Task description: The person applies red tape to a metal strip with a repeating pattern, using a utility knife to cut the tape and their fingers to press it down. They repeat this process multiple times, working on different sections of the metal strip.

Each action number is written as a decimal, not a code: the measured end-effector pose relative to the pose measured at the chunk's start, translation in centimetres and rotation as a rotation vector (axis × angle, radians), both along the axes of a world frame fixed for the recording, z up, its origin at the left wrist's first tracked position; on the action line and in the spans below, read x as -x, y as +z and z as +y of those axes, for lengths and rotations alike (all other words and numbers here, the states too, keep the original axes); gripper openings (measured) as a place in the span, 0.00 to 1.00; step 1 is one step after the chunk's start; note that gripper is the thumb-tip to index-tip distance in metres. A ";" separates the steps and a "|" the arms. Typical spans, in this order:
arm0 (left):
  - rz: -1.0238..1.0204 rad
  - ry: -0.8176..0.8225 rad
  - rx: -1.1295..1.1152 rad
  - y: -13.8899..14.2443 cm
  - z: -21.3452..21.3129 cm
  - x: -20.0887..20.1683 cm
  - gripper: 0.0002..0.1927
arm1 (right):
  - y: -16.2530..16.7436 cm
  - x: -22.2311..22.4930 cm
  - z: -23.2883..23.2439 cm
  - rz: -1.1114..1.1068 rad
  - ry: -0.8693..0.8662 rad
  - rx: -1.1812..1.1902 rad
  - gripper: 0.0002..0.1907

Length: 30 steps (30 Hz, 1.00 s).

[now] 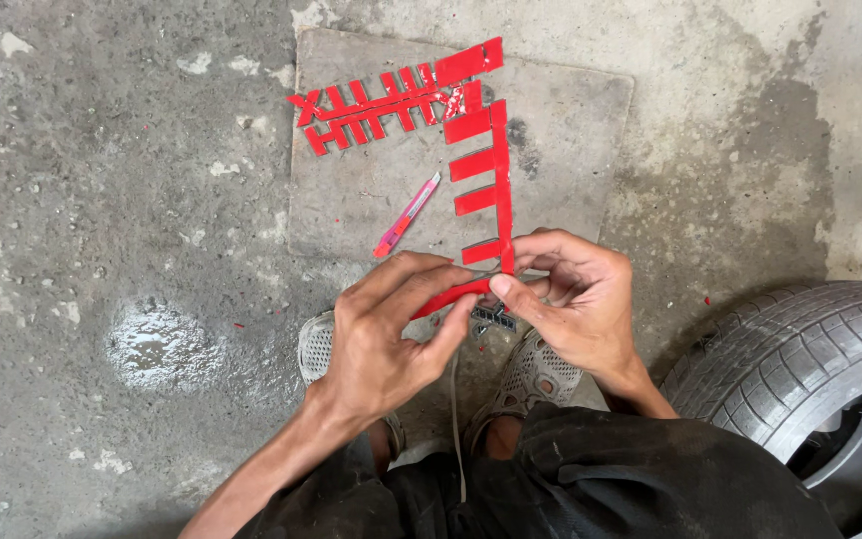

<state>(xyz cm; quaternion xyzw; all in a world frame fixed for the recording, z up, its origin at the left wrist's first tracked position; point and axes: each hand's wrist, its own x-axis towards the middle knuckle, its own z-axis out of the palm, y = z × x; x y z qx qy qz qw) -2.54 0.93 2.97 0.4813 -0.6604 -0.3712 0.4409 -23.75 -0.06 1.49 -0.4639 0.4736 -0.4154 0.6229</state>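
Observation:
A long red sticker strip with several short red bars branching off its left side lies on a grey concrete slab. Its near end is pinched by my right hand, thumb and fingers closed on it. My left hand grips the same near end, where a red piece bends toward my left. A second comb-like piece of red sticker lies across the slab's far edge. A pink utility knife rests on the slab, just beyond my left hand.
A car tyre lies at the right, close to my right forearm. My feet in grey mesh shoes sit under my hands. A wet patch marks the rough concrete floor at the left.

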 end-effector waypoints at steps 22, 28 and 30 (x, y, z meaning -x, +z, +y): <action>0.267 -0.051 -0.321 -1.3 -0.9 -0.2 0.05 | -1.7 1.1 0.1 -0.017 0.130 0.105 0.06; 0.266 -0.029 -0.416 -2.4 -1.8 0.5 0.05 | -2.9 1.0 -0.3 -0.038 0.054 0.024 0.07; 0.241 -0.081 -0.331 -2.8 -2.4 0.4 0.07 | -3.1 0.9 -0.7 -0.084 0.035 0.005 0.07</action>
